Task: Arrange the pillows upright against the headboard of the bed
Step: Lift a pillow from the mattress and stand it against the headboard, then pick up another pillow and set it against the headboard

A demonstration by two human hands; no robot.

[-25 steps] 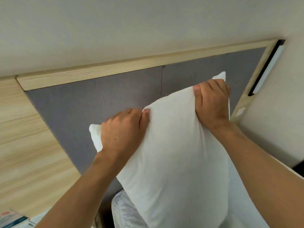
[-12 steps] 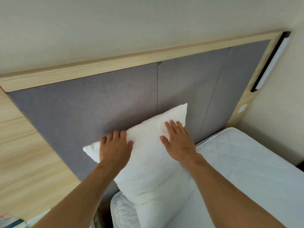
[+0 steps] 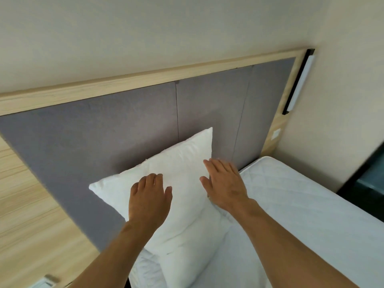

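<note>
A white pillow (image 3: pixel 180 163) stands upright on the mattress, leaning against the grey padded headboard (image 3: pixel 104 129) near its left end. My left hand (image 3: pixel 148 197) lies flat on the pillow's front, fingers spread and slightly curled. Flat against the pillow's right side rests my right hand (image 3: pixel 225 183), fingers together and pointing up. Neither hand grips the fabric. The pillow's lower part is partly hidden behind my forearms.
The white quilted mattress (image 3: pixel 301 215) stretches to the right of the pillow. A light wood frame (image 3: pixel 145 76) borders the headboard, with wood panelling (image 3: pixel 27 215) on the left. A wall lamp (image 3: pixel 299 84) and a switch (image 3: pixel 276 134) sit at the headboard's right edge.
The pillow went from being held up by its top edge to standing against the headboard. Both hands let go and now rest flat on it; my right hand slid toward its right side.
</note>
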